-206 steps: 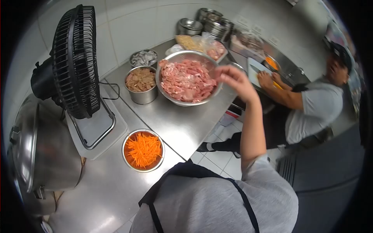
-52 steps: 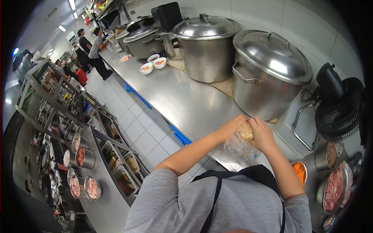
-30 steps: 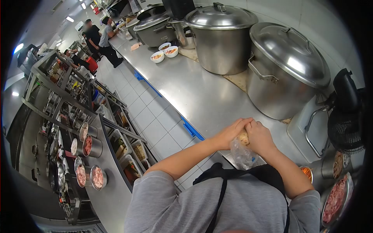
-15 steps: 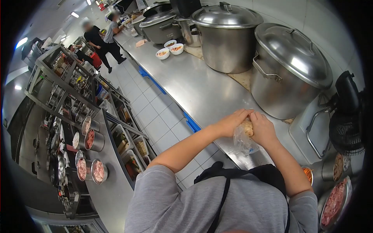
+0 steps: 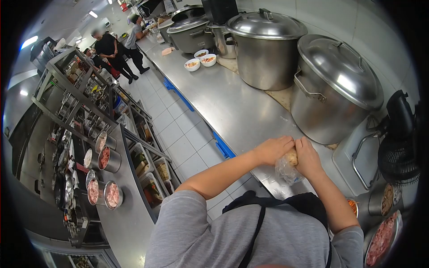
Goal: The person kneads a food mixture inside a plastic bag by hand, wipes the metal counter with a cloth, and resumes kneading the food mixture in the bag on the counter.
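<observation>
A left hand (image 5: 275, 151) and a right hand (image 5: 308, 158) are grasping one clear bag (image 5: 286, 172) of pale food (image 5: 291, 157) over the edge of a steel counter (image 5: 237, 120), apparently steadying it from both sides. Beyond, two large lidded pots (image 5: 328, 107) are standing near the wall (image 5: 335, 18), likely sparing the working edge; three white bowls (image 5: 208, 62) are sitting clustered farther off, perhaps for handling together.

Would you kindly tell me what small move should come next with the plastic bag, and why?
Probably the left hand should shift to the loose end of the plastic bag while the right hand steadies the pale contents: both hands are closed around those contents, and that clear end hangs unheld toward the apron.
</observation>
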Tool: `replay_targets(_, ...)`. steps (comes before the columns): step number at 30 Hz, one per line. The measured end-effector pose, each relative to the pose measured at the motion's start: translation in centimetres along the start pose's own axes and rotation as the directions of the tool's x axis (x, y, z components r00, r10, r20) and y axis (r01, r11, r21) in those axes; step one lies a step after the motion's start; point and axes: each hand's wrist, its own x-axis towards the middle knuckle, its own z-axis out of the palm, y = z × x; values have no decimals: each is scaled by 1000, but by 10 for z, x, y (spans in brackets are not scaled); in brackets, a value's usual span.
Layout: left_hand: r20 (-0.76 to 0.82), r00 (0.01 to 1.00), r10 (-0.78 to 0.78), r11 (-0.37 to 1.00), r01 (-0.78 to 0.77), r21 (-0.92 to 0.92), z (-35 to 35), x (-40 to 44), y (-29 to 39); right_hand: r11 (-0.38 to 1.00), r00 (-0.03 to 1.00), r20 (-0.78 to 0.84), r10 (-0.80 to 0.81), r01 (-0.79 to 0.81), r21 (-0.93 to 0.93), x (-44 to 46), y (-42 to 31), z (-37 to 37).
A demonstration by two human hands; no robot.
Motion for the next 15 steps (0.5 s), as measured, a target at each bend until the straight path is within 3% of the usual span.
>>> replay_targets(7, -121, 991, 60, 997, -54, 48, 3, -6, -4, 997, 990, 118, -71, 72, -4, 9, 2, -3)
replay_targets(9, -184, 979, 91, 996, -94, -8, 6, -6, -7, 995, 985, 145, -97, 97, 10, 14, 9, -3)
replay_targets(15, -179, 983, 40, 982, -72, -177, 6, -1, -21, 988, 970, 190, -154, 146, 55, 30, 18, -6)
